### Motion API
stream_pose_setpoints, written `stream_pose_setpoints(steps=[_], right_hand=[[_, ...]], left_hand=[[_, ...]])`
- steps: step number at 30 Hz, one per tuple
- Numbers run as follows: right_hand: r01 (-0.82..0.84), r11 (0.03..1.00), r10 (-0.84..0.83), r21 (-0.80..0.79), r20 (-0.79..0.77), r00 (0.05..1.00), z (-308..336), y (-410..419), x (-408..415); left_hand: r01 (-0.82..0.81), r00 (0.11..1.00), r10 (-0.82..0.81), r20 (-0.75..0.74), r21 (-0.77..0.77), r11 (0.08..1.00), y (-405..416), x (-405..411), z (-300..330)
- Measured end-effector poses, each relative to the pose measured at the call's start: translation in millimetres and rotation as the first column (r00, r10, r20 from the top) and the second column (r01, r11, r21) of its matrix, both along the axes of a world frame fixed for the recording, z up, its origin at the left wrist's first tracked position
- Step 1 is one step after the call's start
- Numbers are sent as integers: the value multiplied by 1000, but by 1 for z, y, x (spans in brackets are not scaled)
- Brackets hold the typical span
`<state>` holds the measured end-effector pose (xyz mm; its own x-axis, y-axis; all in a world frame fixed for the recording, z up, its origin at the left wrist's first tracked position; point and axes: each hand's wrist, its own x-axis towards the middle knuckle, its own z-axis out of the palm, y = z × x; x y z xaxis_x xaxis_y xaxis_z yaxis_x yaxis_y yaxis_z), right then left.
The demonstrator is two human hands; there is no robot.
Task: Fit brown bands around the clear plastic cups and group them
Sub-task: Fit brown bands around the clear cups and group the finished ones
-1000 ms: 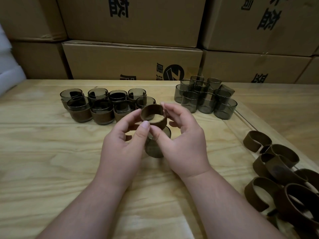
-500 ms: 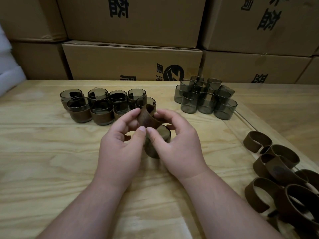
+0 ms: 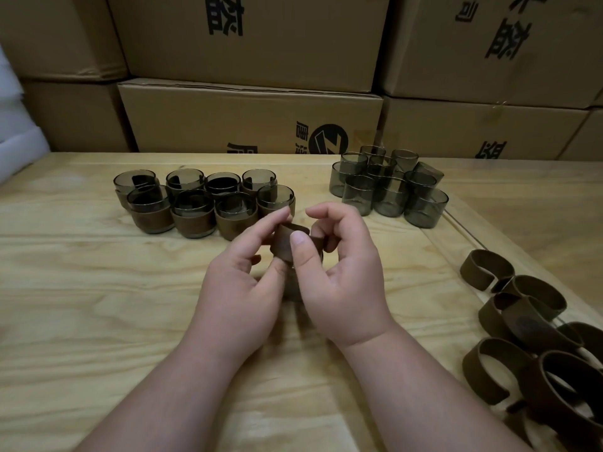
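My left hand (image 3: 243, 288) and my right hand (image 3: 342, 282) meet over the middle of the wooden table (image 3: 98, 305). Both pinch one brown band (image 3: 283, 244), which is squeezed narrow between my fingers. Beneath it, mostly hidden by my hands, stands a clear smoky cup (image 3: 291, 285). Several cups with brown bands fitted (image 3: 192, 205) stand grouped at the back left. Several bare clear cups (image 3: 388, 187) cluster at the back right. A pile of loose brown bands (image 3: 535, 337) lies at the right.
Stacked cardboard boxes (image 3: 251, 119) with black print wall off the far edge of the table. Something white (image 3: 16, 145) sits at the far left. A clear sheet edge (image 3: 456, 223) runs diagonally across the table's right side.
The band was a round open ring held above the cup; now it is tilted, squeezed flat and lower against the cup. My hands have closed in around it.
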<state>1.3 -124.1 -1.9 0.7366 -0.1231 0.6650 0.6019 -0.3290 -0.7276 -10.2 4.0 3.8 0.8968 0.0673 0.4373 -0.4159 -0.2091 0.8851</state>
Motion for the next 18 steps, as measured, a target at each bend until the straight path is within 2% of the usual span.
stream_pose_setpoints(steps=[6, 12, 18], right_hand=[[-54, 998, 55, -10, 69, 996, 3, 0, -1], [-24, 1000, 22, 17, 83, 996, 4, 4, 1], [-48, 997, 55, -68, 96, 994, 7, 1, -2]], left_hand=[[-81, 996, 74, -51, -155, 985, 3, 1, 2], [-122, 990, 102, -93, -240, 963, 4, 1, 5], [-209, 973, 177, -147, -248, 946, 6, 3, 1]])
